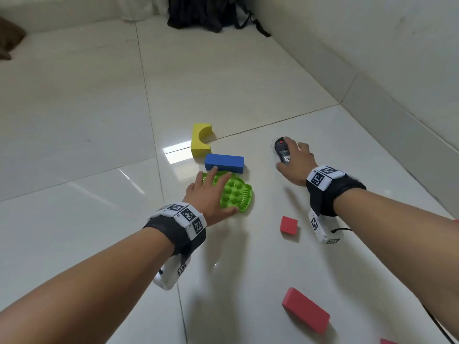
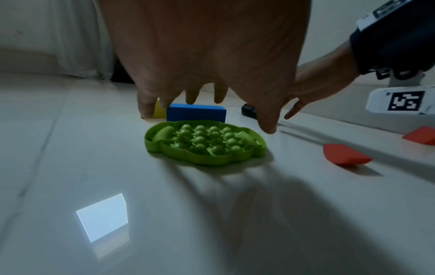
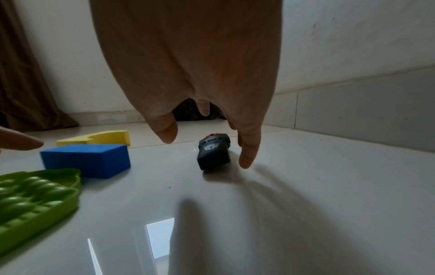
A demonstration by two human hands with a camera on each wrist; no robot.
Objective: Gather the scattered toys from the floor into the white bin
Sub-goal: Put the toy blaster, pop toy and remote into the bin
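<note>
Green pop-it toy [image 1: 234,192] lying flat on floor [image 1: 74,125]; left hand [image 1: 208,197] spreading wide over it. Right hand [image 1: 296,161] reaching, fingers straddling black toy car [image 1: 282,150], not yet gripping.

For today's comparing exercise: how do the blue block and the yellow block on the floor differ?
The blue block is a plain solid bar; the yellow block has a curved notch cut into it. The blue block lies right beside the green toy; the yellow block lies beyond it. Both rest on the floor, untouched by either hand.
</note>
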